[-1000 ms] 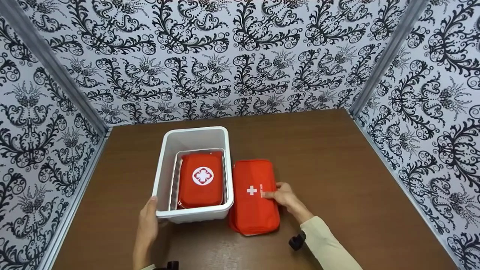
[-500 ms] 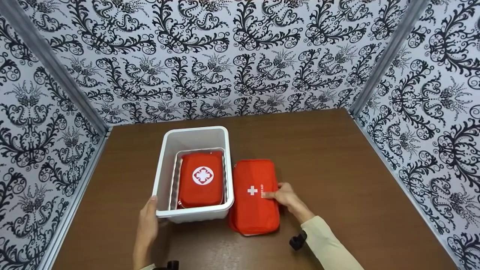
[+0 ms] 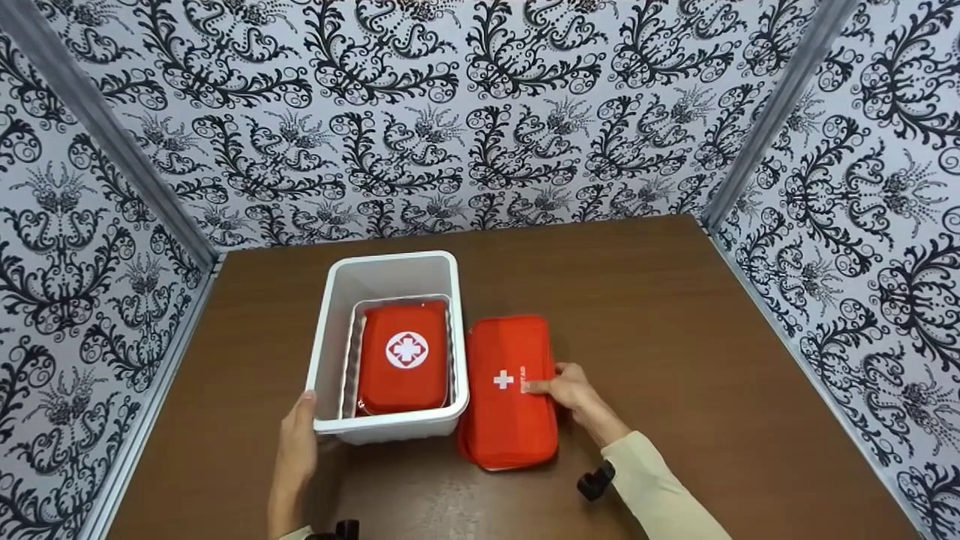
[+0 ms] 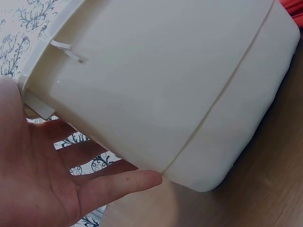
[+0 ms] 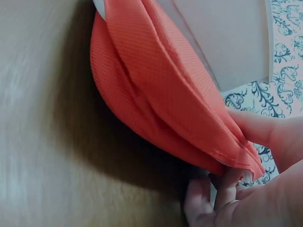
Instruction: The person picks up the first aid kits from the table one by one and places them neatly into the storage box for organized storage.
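A white plastic bin (image 3: 322, 337) stands left of centre on the table in the head view. Inside it, a red first aid case (image 3: 386, 386) with a white cross emblem lies on a clear plastic container (image 3: 352, 352). My left hand (image 3: 296, 446) holds the bin at its near left corner, thumb at the rim and fingers against the outer wall (image 4: 156, 85). Right of the bin lies a flat red first aid pouch (image 3: 510, 427). My right hand (image 3: 566, 390) pinches the pouch's right edge, thumb on top and fingers underneath; the right wrist view shows the pouch's folded side (image 5: 156, 85).
The brown wooden table (image 3: 660, 315) extends to the right and behind the bin. Patterned walls (image 3: 465, 135) enclose it at the back and both sides, with grey metal strips (image 3: 772, 112) at the corners.
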`<control>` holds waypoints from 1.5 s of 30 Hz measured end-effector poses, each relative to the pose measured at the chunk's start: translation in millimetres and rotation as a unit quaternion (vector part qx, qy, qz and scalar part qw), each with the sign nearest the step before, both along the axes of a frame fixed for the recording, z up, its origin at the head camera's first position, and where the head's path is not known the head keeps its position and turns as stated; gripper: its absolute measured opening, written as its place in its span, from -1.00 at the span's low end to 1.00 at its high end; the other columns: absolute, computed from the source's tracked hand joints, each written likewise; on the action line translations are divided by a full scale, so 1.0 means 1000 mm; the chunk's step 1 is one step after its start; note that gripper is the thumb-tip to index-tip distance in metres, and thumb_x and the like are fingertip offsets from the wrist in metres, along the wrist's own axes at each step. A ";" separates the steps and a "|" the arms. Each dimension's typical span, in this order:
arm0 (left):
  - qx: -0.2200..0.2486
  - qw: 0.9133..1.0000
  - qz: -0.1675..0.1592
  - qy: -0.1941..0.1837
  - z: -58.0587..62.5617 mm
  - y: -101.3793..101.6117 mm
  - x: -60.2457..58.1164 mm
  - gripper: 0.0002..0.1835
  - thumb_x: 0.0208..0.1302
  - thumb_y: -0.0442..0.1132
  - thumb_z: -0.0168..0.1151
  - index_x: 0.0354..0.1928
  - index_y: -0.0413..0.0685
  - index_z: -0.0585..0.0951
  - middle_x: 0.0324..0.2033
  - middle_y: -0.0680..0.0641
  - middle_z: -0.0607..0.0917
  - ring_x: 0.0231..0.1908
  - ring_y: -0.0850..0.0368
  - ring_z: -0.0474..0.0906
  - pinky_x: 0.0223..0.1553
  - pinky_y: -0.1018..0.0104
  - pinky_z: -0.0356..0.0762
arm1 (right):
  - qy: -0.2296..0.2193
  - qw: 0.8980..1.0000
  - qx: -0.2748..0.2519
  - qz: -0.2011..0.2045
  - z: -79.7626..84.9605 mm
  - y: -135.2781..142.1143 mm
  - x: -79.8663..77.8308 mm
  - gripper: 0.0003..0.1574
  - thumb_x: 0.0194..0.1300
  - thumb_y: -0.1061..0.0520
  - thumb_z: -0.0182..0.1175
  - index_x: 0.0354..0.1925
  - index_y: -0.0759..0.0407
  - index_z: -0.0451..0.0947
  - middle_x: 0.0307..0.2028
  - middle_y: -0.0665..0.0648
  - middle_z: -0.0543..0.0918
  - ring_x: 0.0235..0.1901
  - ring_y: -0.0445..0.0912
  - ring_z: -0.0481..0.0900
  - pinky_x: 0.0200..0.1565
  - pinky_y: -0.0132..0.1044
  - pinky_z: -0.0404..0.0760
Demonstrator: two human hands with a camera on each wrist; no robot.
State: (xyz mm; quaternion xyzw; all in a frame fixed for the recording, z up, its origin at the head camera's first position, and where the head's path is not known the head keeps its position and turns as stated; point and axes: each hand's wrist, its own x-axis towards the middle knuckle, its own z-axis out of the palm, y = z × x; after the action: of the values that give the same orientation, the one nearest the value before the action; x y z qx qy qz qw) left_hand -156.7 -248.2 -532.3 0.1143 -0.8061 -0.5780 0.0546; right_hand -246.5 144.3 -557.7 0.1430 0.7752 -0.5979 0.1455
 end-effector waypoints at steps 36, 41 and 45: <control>0.014 1.000 0.004 0.004 0.002 0.003 0.001 -0.32 0.62 -0.03 -0.37 0.46 -0.52 0.11 0.46 -0.49 0.15 0.50 -0.36 0.06 0.44 -0.15 0.32 | -0.003 0.981 -0.191 -0.014 -0.019 0.016 0.002 -0.34 0.25 0.32 0.30 0.27 0.52 0.39 -0.22 0.10 0.76 -0.24 -0.12 0.72 -0.15 -0.25 0.75; 0.009 1.000 0.003 0.001 0.001 0.003 0.001 -0.33 0.62 -0.04 -0.39 0.46 -0.53 0.11 0.46 -0.49 0.14 0.51 -0.36 0.03 0.53 -0.20 0.06 | -0.004 0.979 -0.201 -0.025 -0.019 0.018 0.003 -0.31 0.25 0.32 0.31 0.30 0.51 0.38 -0.23 0.09 0.77 -0.24 -0.13 0.72 -0.15 -0.26 0.75; 0.009 1.000 0.001 -0.002 0.000 0.002 0.001 -0.34 0.62 -0.06 -0.42 0.46 -0.53 0.10 0.46 -0.51 0.13 0.50 -0.40 0.03 0.53 -0.23 0.06 | -0.006 0.979 -0.202 -0.031 -0.018 0.020 0.003 -0.31 0.24 0.33 0.31 0.29 0.51 0.39 -0.26 0.08 0.77 -0.27 -0.14 0.72 -0.17 -0.28 0.75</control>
State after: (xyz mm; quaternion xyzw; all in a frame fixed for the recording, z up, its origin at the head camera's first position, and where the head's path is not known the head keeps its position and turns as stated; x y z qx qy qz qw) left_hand -155.3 -246.4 -531.9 0.1173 -0.8007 -0.5851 0.0524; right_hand -243.2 164.8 -575.4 0.1378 0.6324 -0.7459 0.1572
